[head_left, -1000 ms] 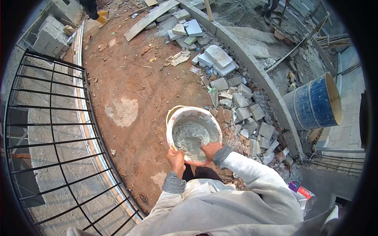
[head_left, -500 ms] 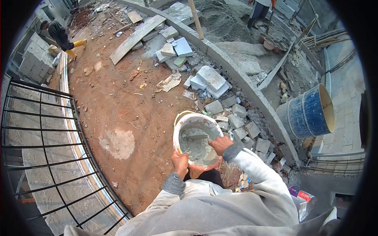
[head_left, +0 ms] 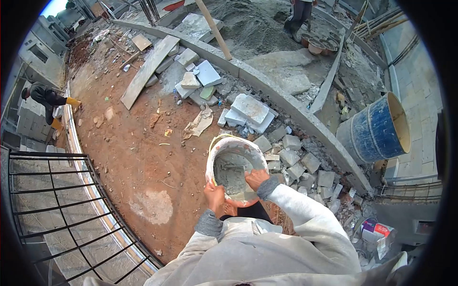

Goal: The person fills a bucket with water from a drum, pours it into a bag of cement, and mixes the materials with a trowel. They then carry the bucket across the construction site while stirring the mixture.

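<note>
A round bucket (head_left: 210,167) with a white, mortar-smeared rim is held in front of my body, tilted so its inside shows. Wet grey mortar (head_left: 230,178) lies in it. My left hand (head_left: 214,195) is closed on the near-left rim. My right hand (head_left: 257,179) is a closed fist at the right side of the bucket's mouth, around what looks like a trowel; its handle is hidden in the fist and mortar coats the blade. A thin yellowish bucket handle (head_left: 214,141) rests along the far-left rim.
Broken blocks (head_left: 288,156) and white slabs (head_left: 250,108) lie along a low concrete kerb (head_left: 267,86). A blue drum (head_left: 374,128) stands right; a black rebar grid (head_left: 52,190) is at left. A person in yellow boots (head_left: 47,97) bends at far left; another stands by the sand (head_left: 250,24).
My view has shifted, with the bucket slightly left in it. The person in yellow boots has moved left and bends lower. Both my hands stay at the bucket.
</note>
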`<action>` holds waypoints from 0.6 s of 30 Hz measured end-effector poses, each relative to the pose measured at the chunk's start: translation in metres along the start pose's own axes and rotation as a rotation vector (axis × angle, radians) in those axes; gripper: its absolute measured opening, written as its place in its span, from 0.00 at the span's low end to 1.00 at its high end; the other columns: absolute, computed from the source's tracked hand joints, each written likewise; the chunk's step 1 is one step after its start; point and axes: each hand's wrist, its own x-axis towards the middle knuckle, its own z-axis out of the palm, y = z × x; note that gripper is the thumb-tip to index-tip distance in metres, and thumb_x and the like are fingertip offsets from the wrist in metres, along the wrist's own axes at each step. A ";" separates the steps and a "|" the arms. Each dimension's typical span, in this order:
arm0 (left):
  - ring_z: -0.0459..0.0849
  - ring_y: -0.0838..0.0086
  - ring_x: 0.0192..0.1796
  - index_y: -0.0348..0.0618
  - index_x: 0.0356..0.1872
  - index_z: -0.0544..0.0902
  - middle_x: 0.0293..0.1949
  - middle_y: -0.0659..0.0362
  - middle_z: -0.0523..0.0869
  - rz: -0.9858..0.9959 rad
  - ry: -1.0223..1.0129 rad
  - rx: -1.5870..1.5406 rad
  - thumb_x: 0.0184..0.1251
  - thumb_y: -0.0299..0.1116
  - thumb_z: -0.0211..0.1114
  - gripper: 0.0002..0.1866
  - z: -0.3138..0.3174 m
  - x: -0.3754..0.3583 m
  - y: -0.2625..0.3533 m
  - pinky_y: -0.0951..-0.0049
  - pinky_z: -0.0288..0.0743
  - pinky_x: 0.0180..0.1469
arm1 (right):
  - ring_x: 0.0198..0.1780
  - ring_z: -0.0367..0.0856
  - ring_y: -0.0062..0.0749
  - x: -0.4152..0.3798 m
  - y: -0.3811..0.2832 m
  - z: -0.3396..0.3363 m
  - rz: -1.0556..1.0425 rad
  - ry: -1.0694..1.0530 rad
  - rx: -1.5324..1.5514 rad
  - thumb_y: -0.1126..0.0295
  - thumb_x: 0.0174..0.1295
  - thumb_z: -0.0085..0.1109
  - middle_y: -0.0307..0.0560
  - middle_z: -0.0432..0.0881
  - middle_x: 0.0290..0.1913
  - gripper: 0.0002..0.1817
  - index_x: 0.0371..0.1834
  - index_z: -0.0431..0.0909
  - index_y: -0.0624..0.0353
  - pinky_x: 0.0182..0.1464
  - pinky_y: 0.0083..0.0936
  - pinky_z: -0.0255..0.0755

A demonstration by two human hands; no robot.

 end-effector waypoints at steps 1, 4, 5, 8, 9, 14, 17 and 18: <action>0.77 0.77 0.27 0.37 0.34 0.78 0.28 0.63 0.80 0.016 0.006 -0.018 0.46 0.16 0.57 0.12 0.012 0.013 0.009 0.74 0.72 0.28 | 0.33 0.87 0.44 0.006 0.001 0.005 -0.003 -0.040 0.035 0.69 0.56 0.59 0.58 0.85 0.30 0.10 0.39 0.79 0.61 0.30 0.40 0.80; 0.77 0.77 0.28 0.37 0.35 0.78 0.29 0.62 0.81 -0.051 -0.017 -0.006 0.47 0.16 0.57 0.12 0.040 0.041 0.032 0.74 0.73 0.28 | 0.34 0.86 0.52 0.031 0.034 -0.056 -0.084 -0.312 0.279 0.62 0.54 0.61 0.58 0.85 0.29 0.14 0.37 0.81 0.60 0.36 0.45 0.79; 0.77 0.77 0.28 0.37 0.35 0.78 0.29 0.62 0.81 -0.086 -0.014 -0.006 0.47 0.16 0.57 0.12 0.047 0.045 0.039 0.74 0.73 0.29 | 0.35 0.85 0.54 0.043 0.048 -0.075 -0.103 -0.382 0.358 0.60 0.53 0.60 0.58 0.85 0.29 0.15 0.36 0.82 0.59 0.37 0.46 0.78; 0.75 0.80 0.27 0.39 0.30 0.78 0.25 0.66 0.78 -0.077 0.105 -0.049 0.50 0.20 0.59 0.05 0.070 0.077 0.049 0.75 0.69 0.29 | 0.35 0.85 0.52 0.084 0.100 -0.084 -0.063 -0.399 0.358 0.58 0.54 0.59 0.54 0.85 0.30 0.13 0.38 0.85 0.49 0.38 0.45 0.78; 0.79 0.77 0.30 0.39 0.34 0.80 0.27 0.63 0.81 -0.005 0.134 -0.007 0.51 0.23 0.60 0.08 0.073 0.089 0.037 0.71 0.73 0.33 | 0.34 0.85 0.50 0.104 0.121 -0.082 -0.096 -0.409 0.228 0.57 0.54 0.59 0.52 0.85 0.31 0.13 0.38 0.85 0.48 0.38 0.45 0.78; 0.86 0.64 0.38 0.40 0.45 0.82 0.34 0.51 0.87 -0.129 0.147 -0.003 0.54 0.29 0.61 0.16 0.105 0.123 0.077 0.65 0.76 0.43 | 0.37 0.86 0.49 0.158 0.157 -0.095 -0.017 -0.137 -0.050 0.62 0.52 0.60 0.51 0.86 0.34 0.08 0.33 0.84 0.49 0.39 0.46 0.78; 0.86 0.64 0.38 0.39 0.43 0.82 0.33 0.50 0.86 -0.096 0.229 0.018 0.54 0.29 0.61 0.14 0.120 0.135 0.133 0.65 0.76 0.42 | 0.37 0.86 0.49 0.181 0.166 -0.090 -0.037 -0.217 0.047 0.62 0.52 0.61 0.53 0.86 0.35 0.08 0.32 0.84 0.50 0.40 0.45 0.78; 0.86 0.64 0.38 0.39 0.43 0.82 0.33 0.51 0.86 -0.074 0.244 0.019 0.54 0.29 0.61 0.14 0.125 0.149 0.136 0.65 0.76 0.42 | 0.37 0.86 0.49 0.190 0.170 -0.095 -0.063 -0.271 0.104 0.61 0.52 0.62 0.53 0.86 0.35 0.09 0.32 0.84 0.51 0.41 0.45 0.78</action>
